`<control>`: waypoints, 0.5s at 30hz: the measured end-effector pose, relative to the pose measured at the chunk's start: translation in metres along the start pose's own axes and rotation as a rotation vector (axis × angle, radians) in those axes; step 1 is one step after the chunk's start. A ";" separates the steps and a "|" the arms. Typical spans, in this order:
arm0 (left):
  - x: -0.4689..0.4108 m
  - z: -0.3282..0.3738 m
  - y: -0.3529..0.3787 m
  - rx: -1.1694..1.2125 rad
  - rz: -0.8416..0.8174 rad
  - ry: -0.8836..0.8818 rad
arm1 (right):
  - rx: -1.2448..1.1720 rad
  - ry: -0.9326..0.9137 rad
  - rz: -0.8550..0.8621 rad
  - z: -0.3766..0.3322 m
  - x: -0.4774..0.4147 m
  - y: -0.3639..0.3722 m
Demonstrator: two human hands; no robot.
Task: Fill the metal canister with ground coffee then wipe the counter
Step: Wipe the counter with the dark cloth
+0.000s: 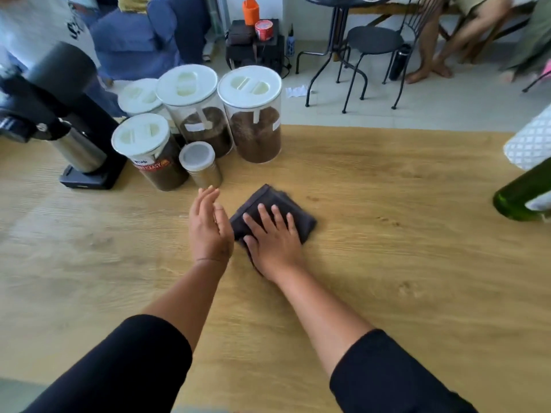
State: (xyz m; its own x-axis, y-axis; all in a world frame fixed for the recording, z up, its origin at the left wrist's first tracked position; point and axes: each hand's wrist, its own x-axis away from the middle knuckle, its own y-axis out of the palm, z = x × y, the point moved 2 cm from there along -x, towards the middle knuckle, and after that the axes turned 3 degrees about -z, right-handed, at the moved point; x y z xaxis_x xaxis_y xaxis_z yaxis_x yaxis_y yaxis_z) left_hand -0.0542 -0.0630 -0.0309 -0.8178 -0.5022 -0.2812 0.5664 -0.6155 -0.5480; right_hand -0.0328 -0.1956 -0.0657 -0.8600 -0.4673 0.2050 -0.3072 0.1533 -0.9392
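Just in front of the lidded metal canister (201, 163), right hand (272, 238) presses flat, fingers spread, on a folded dark cloth (272, 208); left hand (208, 225) open, empty, over the wooden counter (387, 248).

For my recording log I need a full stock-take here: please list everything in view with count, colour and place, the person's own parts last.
Clear plastic jars of ground coffee: four, white lids, back left of counter.
Small metal canister: one, silver with pale lid on, in front of the jars.
Coffee grinder: one, black and steel, far left.
Folded cloth: one, dark grey, counter centre.
Green glass bottle: one, right edge.
Wooden counter: one, light oak.
Black metal chair: one, on the floor behind.
Orange container: one, on a black stand, far back.
Left hand: open, edge-on beside the cloth.
Right hand: flat on the cloth.
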 end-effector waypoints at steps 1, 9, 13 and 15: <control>0.000 -0.006 -0.007 -0.001 0.020 -0.023 | 0.003 -0.055 -0.018 -0.001 0.013 0.005; 0.063 -0.031 -0.038 -0.140 -0.284 -0.064 | 0.010 0.474 0.087 0.086 0.123 0.005; 0.090 -0.018 -0.037 -0.198 -0.423 0.007 | 0.037 0.352 0.042 0.046 0.154 0.027; 0.097 -0.013 -0.037 -0.198 -0.449 0.011 | 0.076 0.159 0.009 0.027 0.174 0.036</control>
State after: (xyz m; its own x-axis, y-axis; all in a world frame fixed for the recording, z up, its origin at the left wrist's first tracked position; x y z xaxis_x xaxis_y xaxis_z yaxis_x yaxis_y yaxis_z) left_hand -0.1556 -0.0815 -0.0479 -0.9784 -0.2066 0.0097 0.1281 -0.6421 -0.7558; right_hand -0.1821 -0.2945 -0.0710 -0.9181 -0.3213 0.2320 -0.2727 0.0876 -0.9581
